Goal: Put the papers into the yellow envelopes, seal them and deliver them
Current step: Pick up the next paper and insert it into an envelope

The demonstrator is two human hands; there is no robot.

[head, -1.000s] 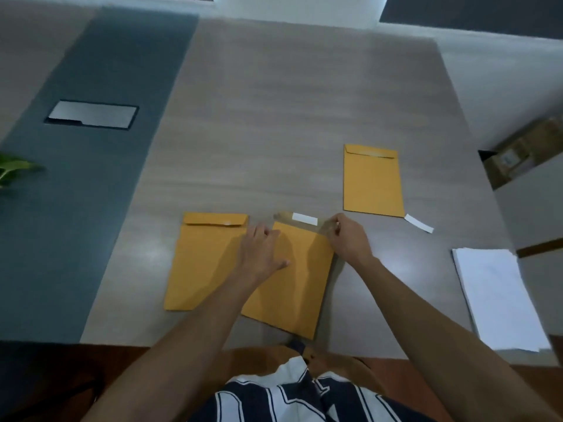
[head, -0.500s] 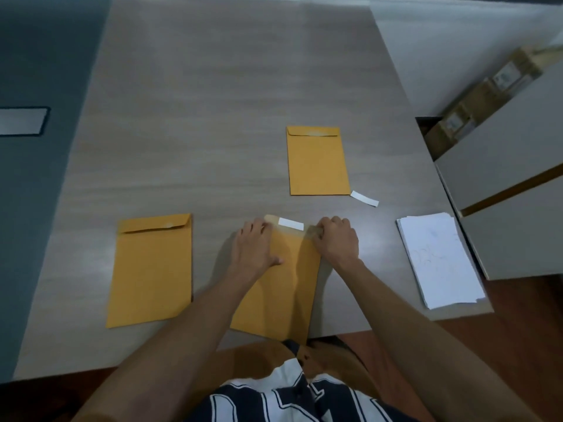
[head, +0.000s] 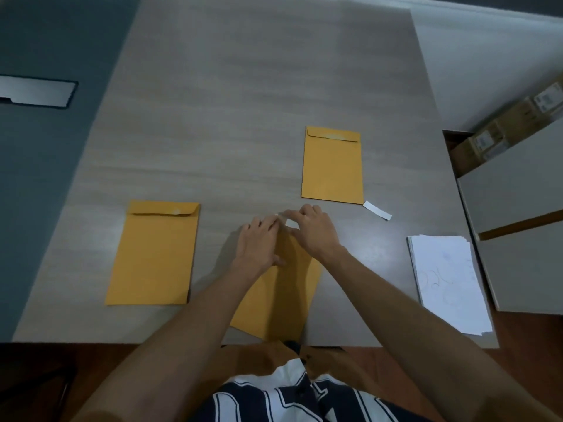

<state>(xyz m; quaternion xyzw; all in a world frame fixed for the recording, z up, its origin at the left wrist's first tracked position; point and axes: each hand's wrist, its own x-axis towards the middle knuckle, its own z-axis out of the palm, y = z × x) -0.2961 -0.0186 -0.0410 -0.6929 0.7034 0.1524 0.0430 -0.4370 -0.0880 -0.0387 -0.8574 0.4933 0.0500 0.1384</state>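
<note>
Lying envelope [head: 283, 293], flap end away, tilted right

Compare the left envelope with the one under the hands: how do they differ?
The left envelope lies free, roughly square to the table edge; the middle envelope is tilted and overhangs that edge. The left one's flap is folded down and untouched; at the middle one's top, the left hand presses and the right hand pinches a white strip. Both are yellow and look alike in size.

On the table [head: 243, 102], both hands, left hand [head: 259, 242] and right hand [head: 316, 233], rest on the near centre envelope [head: 283, 293], a second envelope [head: 155, 254] left, a third envelope [head: 332, 166] behind right, paper stack [head: 447, 281] far right.
</note>
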